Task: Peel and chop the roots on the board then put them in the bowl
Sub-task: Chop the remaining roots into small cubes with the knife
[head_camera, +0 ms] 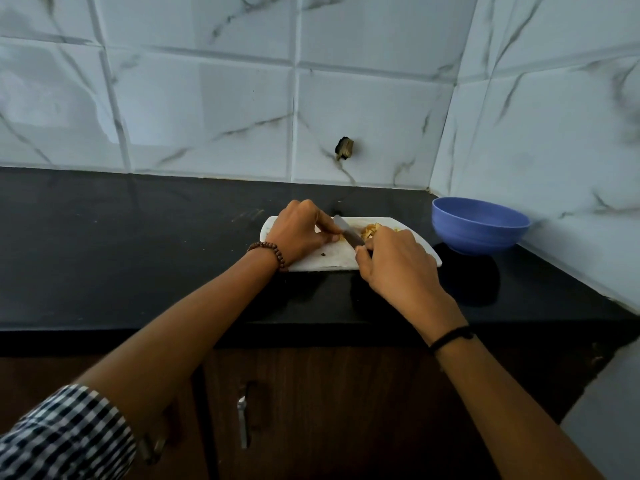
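Note:
A white chopping board (325, 259) lies on the black counter. My left hand (299, 232) presses a small yellowish root piece (342, 238) down on the board with its fingertips. My right hand (394, 263) grips the handle of a knife (349, 233), whose blade slants across the board right beside the left fingertips. A small heap of pale yellow chopped pieces and peel (370, 231) lies behind the blade, partly hidden by my right hand. The blue bowl (479, 225) stands to the right of the board; its inside is not visible.
The black counter (138, 244) runs left from the board. Marble-look tiled walls meet in a corner behind the bowl, with a dark hole in the tile (344, 148). Below the counter's front edge is a brown cabinet door with a metal handle (243, 420).

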`<control>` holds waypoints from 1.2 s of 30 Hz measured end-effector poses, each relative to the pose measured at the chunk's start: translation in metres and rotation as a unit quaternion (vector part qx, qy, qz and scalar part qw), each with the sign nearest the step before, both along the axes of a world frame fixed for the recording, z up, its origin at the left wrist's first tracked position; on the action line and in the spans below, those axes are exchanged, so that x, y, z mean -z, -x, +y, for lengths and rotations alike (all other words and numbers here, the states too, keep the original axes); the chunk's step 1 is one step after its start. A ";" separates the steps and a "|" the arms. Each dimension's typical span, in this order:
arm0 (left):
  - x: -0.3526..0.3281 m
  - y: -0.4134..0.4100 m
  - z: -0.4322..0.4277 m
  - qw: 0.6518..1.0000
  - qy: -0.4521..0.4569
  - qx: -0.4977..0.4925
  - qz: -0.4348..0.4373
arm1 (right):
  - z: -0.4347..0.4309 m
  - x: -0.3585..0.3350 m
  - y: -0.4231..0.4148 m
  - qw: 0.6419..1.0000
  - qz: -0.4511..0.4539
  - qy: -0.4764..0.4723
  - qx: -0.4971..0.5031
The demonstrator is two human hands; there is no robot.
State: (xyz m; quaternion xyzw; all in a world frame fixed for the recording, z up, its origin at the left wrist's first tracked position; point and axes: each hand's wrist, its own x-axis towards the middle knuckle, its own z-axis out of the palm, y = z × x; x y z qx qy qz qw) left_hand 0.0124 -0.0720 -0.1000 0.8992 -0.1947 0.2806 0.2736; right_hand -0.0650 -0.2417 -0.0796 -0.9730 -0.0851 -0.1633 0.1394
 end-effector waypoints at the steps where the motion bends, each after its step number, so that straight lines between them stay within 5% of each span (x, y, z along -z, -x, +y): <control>1: 0.000 0.000 0.001 1.000 0.000 -0.001 -0.001 | 0.000 0.000 0.002 1.000 0.007 0.004 -0.004; 11: 0.000 0.000 0.005 0.999 0.023 -0.010 0.035 | -0.027 -0.008 0.021 0.999 0.029 0.007 -0.012; 19: 0.000 0.001 0.004 0.999 0.017 -0.003 0.030 | -0.024 -0.006 0.015 0.995 -0.062 -0.073 -0.005; 36: 0.001 -0.006 0.002 1.000 0.009 0.013 0.000 | 0.003 0.012 -0.008 0.996 -0.036 -0.079 0.001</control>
